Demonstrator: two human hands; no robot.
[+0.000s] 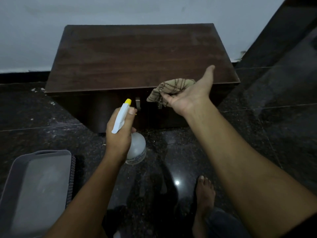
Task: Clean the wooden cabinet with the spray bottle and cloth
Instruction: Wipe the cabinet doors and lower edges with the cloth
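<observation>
1. The spray bottle (136, 148) is gripped by the left hand (118, 133), its fingers curled round the neck below the white head, and the yellow nozzle is pointed at the wooden cabinet (137, 57).
2. The checked cloth (171, 88) is held in the curled fingers of the right hand (190, 95), thumb stretched out, at the front edge of the cabinet top.
3. The cabinet is set on the dark floor (257, 134), against a pale wall.
4. A grey basket (10, 182) is seen on the floor at the left.
</observation>
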